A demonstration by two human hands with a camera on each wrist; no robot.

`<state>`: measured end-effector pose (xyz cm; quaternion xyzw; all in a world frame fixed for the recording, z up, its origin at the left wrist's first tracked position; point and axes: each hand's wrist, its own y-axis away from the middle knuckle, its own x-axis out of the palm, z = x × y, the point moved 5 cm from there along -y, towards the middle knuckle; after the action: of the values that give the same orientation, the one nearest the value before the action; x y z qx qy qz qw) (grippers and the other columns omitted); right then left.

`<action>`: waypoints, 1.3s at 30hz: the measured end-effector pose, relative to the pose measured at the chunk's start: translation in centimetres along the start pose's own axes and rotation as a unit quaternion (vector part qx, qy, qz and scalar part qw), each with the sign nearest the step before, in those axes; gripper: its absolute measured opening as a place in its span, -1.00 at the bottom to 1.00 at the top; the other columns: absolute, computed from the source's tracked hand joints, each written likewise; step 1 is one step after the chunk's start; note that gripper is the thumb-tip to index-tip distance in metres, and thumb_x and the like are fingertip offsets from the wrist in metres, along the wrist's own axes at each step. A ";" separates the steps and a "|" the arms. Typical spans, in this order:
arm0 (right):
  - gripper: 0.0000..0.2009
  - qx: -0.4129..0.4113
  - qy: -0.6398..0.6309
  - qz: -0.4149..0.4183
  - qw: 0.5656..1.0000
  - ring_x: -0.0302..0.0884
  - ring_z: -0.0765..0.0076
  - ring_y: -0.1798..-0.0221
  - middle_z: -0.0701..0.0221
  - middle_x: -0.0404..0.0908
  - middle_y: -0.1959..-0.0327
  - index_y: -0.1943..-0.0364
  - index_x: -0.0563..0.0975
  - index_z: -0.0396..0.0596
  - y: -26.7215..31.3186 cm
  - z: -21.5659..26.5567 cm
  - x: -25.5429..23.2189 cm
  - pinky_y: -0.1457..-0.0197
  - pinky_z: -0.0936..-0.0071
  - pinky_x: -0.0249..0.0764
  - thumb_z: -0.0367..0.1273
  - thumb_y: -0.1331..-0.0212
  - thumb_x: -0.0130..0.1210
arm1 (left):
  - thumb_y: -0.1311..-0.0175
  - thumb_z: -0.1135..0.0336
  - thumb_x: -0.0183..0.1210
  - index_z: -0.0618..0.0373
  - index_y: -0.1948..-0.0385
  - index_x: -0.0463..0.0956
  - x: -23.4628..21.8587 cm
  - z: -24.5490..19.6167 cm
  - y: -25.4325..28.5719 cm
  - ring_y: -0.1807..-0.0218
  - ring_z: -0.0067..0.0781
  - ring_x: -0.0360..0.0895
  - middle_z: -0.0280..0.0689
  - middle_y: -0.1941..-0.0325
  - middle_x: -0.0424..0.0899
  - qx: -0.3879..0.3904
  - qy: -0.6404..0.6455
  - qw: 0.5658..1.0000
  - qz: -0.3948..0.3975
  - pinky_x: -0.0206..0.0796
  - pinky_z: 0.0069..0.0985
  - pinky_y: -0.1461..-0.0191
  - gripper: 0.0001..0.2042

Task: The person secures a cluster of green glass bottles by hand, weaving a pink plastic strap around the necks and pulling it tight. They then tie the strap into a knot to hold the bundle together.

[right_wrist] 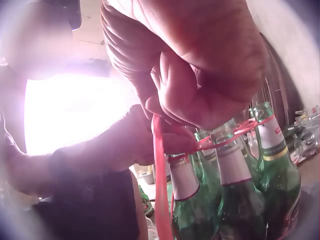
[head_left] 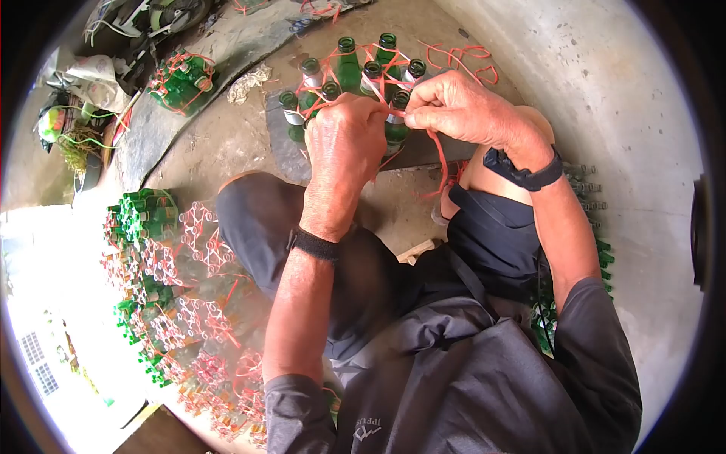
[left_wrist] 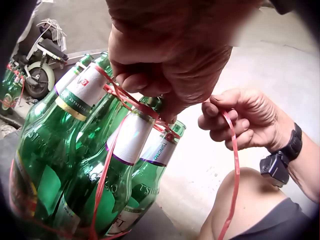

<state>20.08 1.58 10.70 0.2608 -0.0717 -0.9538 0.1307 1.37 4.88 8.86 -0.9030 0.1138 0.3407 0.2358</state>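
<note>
Several green bottles [head_left: 347,68] stand upright in a cluster, red plastic string [left_wrist: 106,170] wound round their necks and bodies. My left hand [head_left: 344,140] is over the near bottle necks, its curled fingers pinching the string there. To its right, my right hand [head_left: 465,110] pinches a red strand between thumb and fingers, and the loose end [left_wrist: 235,175] hangs down from it. In the right wrist view the strand [right_wrist: 160,175] drops from the right fingertips beside white-labelled bottles [right_wrist: 232,165]. The two hands are close together.
Many tied bottles [head_left: 204,318] fill the floor on the left. Another bundle [head_left: 181,82] stands at the upper left, near a scooter [left_wrist: 42,65]. Loose red string [head_left: 476,64] lies by the wall [head_left: 605,98]; more bottles [head_left: 597,250] stand behind the right knee.
</note>
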 end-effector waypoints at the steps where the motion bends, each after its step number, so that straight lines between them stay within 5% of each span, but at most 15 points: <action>1: -0.75 0.000 0.000 0.000 1.000 0.43 0.67 0.37 0.59 0.52 0.53 0.40 0.69 -0.17 -0.2 -0.2 -0.3 0.28 0.45 0.38 -0.25 -0.28 0.28 | -0.30 0.24 0.42 0.04 0.25 0.87 0.0 0.0 0.0 0.21 -0.05 0.81 -0.18 0.22 0.84 0.000 0.000 1.000 0.000 0.60 -0.23 0.11 -0.86; 8: -0.84 -0.003 0.144 0.004 0.990 0.39 0.67 0.37 0.57 0.51 0.51 0.31 0.70 -0.23 -1.0 1.3 -1.8 0.31 0.45 0.32 -0.39 -0.35 0.27 | -0.31 0.14 0.46 0.04 0.22 0.87 0.1 0.2 -0.3 0.37 -0.09 0.78 -0.08 0.43 0.80 -0.081 0.031 0.996 0.024 0.57 -0.24 0.19 -0.80; 11: -0.85 -0.037 0.170 -0.056 0.983 0.55 0.41 0.40 0.34 0.60 0.51 0.39 0.67 -0.18 -2.0 1.4 -1.9 0.30 0.29 0.41 -0.38 -0.25 0.24 | -0.31 0.13 0.46 0.04 0.21 0.87 0.2 0.4 -0.2 0.40 -0.09 0.77 -0.05 0.46 0.78 -0.088 0.031 0.996 0.013 0.56 -0.23 0.20 -0.79; 13: -0.87 -0.231 0.254 -0.193 0.919 0.66 0.01 0.38 0.16 0.67 0.48 0.37 0.68 -0.16 -1.6 3.8 -2.0 0.26 0.09 0.50 -0.38 -0.26 0.24 | -0.31 0.13 0.46 0.04 0.21 0.87 0.3 0.4 -0.2 0.40 -0.09 0.77 -0.04 0.47 0.78 -0.094 0.028 0.995 0.010 0.56 -0.23 0.21 -0.78; 16: -0.88 -0.290 0.280 -0.214 0.890 0.66 -0.20 0.35 0.09 0.70 0.44 0.36 0.69 -0.13 -2.9 3.5 -1.8 0.20 -0.06 0.54 -0.38 -0.27 0.24 | -0.30 0.13 0.45 0.06 0.21 0.87 0.2 0.4 -0.2 0.40 -0.13 0.77 -0.05 0.48 0.78 -0.107 0.033 0.994 0.004 0.55 -0.24 0.21 -0.77; 19: -0.89 -0.194 0.296 -0.156 0.922 0.65 -0.05 0.28 0.17 0.70 0.35 0.23 0.72 -0.13 -4.4 1.9 -1.7 0.18 0.08 0.51 -0.38 -0.31 0.28 | -0.29 0.14 0.45 0.08 0.20 0.87 0.3 0.7 -0.2 0.41 -0.18 0.77 -0.07 0.49 0.78 -0.133 0.051 0.990 0.020 0.55 -0.25 0.20 -0.77; 23: -0.88 -0.218 0.260 -0.131 0.932 0.66 -0.02 0.31 0.14 0.70 0.36 0.21 0.74 -0.11 -4.9 1.0 -0.9 0.19 0.10 0.52 -0.39 -0.34 0.23 | -0.27 0.16 0.44 0.09 0.21 0.87 0.5 1.0 -0.1 0.41 -0.23 0.77 -0.08 0.51 0.77 -0.141 0.065 0.988 0.016 0.54 -0.27 0.20 -0.77; 25: -0.84 -0.132 0.239 -0.101 0.957 0.67 0.01 0.34 0.13 0.72 0.38 0.19 0.76 -0.09 -5.0 0.9 -0.5 0.18 0.09 0.54 -0.41 -0.35 0.17 | -0.27 0.16 0.44 0.10 0.21 0.87 0.4 0.9 -0.1 0.41 -0.23 0.76 -0.09 0.51 0.77 -0.136 0.072 0.988 0.007 0.54 -0.27 0.20 -0.77; 32: -0.83 -0.148 0.267 -0.103 0.947 0.68 -0.01 0.33 0.13 0.73 0.39 0.20 0.72 -0.17 -5.7 0.6 0.0 0.17 0.07 0.54 -0.42 -0.36 0.12 | -0.27 0.14 0.45 0.07 0.22 0.88 0.3 0.7 -0.2 0.41 -0.24 0.76 -0.11 0.50 0.78 -0.159 0.078 0.984 0.024 0.54 -0.28 0.19 -0.77; 34: -0.80 -0.130 0.264 -0.089 0.952 0.72 -0.23 0.18 0.02 0.76 0.31 0.28 0.71 -0.15 -5.8 0.8 0.0 0.07 -0.07 0.59 -0.43 -0.28 0.05 | -0.27 0.14 0.45 0.07 0.22 0.88 0.3 0.8 -0.1 0.41 -0.23 0.76 -0.11 0.50 0.79 -0.167 0.077 0.983 0.029 0.54 -0.28 0.19 -0.77; 39: -0.82 -0.140 0.261 -0.098 0.950 0.72 -0.13 0.22 0.06 0.75 0.32 0.23 0.67 -0.18 -5.5 0.7 0.1 0.10 -0.02 0.58 -0.42 -0.36 0.05 | -0.26 0.10 0.46 0.05 0.22 0.88 0.5 1.0 -0.1 0.38 -0.21 0.77 -0.11 0.48 0.79 -0.161 0.077 0.984 0.019 0.54 -0.27 0.16 -0.75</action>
<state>18.48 6.88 10.16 0.4859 0.1255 -0.8607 0.0858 1.24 5.46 7.94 -0.9504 0.0925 0.2884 0.0712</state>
